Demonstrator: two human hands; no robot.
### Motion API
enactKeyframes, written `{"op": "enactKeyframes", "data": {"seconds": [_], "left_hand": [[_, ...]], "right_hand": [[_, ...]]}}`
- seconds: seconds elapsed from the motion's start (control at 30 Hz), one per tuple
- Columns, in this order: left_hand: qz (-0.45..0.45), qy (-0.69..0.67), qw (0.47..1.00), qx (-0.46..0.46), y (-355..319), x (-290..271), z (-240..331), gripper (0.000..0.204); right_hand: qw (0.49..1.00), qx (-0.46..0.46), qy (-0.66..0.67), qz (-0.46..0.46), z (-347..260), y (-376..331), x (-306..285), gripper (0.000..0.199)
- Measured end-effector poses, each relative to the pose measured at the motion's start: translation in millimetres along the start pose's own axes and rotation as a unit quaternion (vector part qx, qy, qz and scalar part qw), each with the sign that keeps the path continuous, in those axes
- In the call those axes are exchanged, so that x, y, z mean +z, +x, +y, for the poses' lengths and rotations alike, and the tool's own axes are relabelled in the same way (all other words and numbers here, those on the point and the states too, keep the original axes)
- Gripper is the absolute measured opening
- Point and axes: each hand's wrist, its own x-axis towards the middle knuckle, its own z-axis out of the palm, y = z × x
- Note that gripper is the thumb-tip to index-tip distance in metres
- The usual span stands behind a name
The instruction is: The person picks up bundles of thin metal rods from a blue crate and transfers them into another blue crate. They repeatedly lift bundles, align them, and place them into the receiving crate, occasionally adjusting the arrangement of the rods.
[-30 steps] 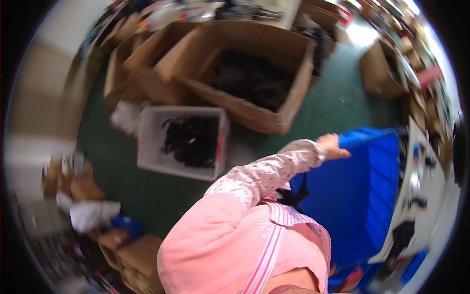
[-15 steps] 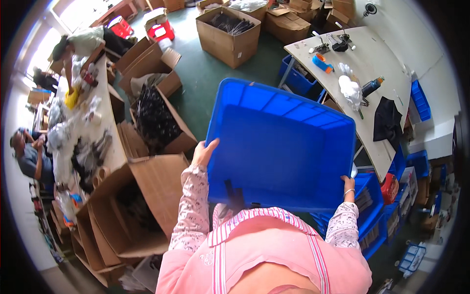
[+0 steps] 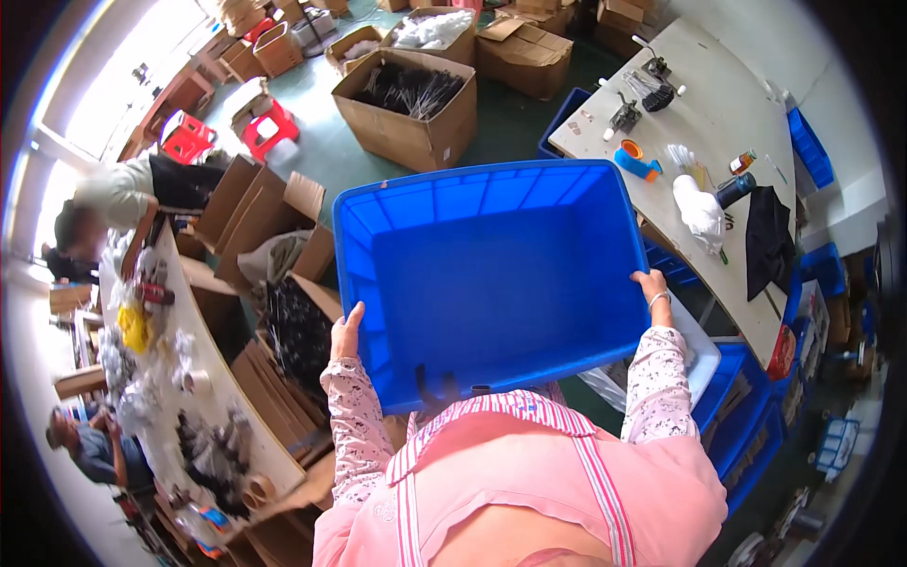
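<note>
A large blue plastic bin (image 3: 510,293) is held up in front of my body, its open top facing me. My left hand (image 3: 347,333) grips its left side, thumb over the rim. Closed on the opposite rim is my right hand (image 3: 652,286), with a bracelet at the wrist. The bin's floor looks bare, apart from a small dark shape (image 3: 436,383) by the near wall that I cannot make out. Under the right side of the bin, part of a white tray (image 3: 697,354) shows beside stacked blue bins (image 3: 746,430).
On the right table (image 3: 595,142) lie an orange-and-blue tape dispenser (image 3: 639,161), a white bundle (image 3: 699,213) and black cloth (image 3: 770,241). Open cardboard boxes (image 3: 425,142) stand ahead and left. Two people work along the left table (image 3: 227,397). Red stools (image 3: 271,130) stand far left.
The bin has swung left in view and now sits more level, with both hands still on it. The room has shifted in view, and the white tray beneath the bin has come into sight.
</note>
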Motion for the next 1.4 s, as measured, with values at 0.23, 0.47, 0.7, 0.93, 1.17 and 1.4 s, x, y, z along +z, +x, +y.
{"op": "enactKeyframes", "data": {"seconds": [0.23, 0.47, 0.7, 0.93, 1.17, 1.4], "left_hand": [[0.003, 0.018, 0.999, -0.040, 160.6, -48.3, 69.7, 0.052], [0.058, 0.018, 0.997, -0.046, 279.7, -33.4, 133.8, 0.061], [0.107, 0.015, 0.993, -0.051, 352.0, 31.6, 237.3, 0.063], [0.079, -0.001, 0.995, -0.059, 463.1, 66.3, 305.2, 0.063], [0.052, 0.091, 0.994, -0.014, 625.1, 156.7, 396.7, 0.063], [-0.046, 0.186, 0.981, -0.033, 764.1, 294.4, 458.3, 0.055]], "right_hand": [[0.994, 0.000, -0.104, 0.030, -139.7, 63.7, 70.8, 0.036], [0.989, 0.009, -0.147, -0.026, -285.2, 192.5, 132.7, 0.044], [0.988, 0.008, -0.137, -0.071, -389.4, 345.7, 172.9, 0.045], [0.990, 0.015, -0.122, -0.067, -458.3, 457.1, 201.8, 0.045], [0.993, 0.067, -0.093, -0.016, -494.3, 556.3, 177.3, 0.046], [0.981, 0.175, -0.084, 0.023, -459.7, 623.1, 139.4, 0.049]]}}
